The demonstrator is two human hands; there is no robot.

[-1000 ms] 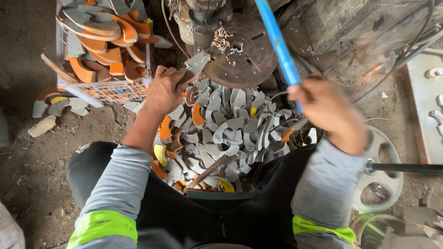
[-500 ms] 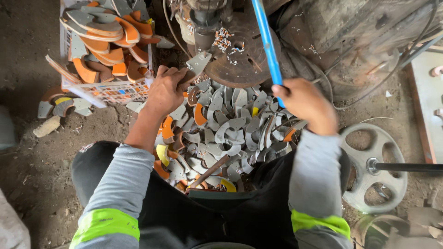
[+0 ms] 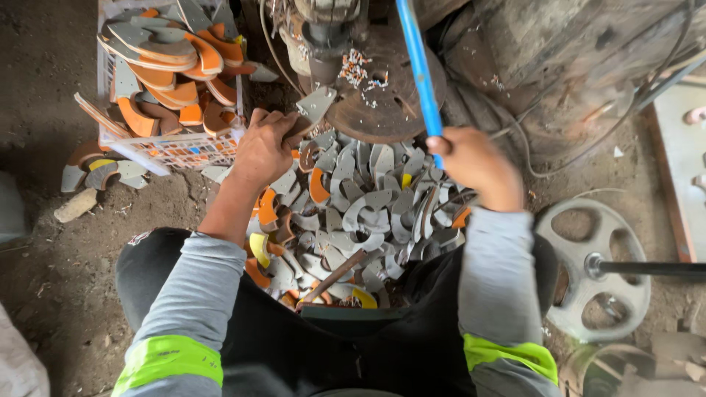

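My left hand grips a flat grey metal piece and holds its tip on the round rusty plate of a press machine. My right hand is closed round a blue lever handle that slants up and to the left past the plate. Between my arms, under both hands, lies a heap of curved grey and orange cut pieces. Small white chips lie on the plate.
A white mesh crate at upper left holds stacked grey and orange curved pieces. A spoked metal wheel on a rod lies at the right. A rusty hammer rests in the heap. Dirt floor all round, cables at upper right.
My right hand has pulled the blue lever handle leftward and toward me. My left hand has stayed at the plate with the metal piece.
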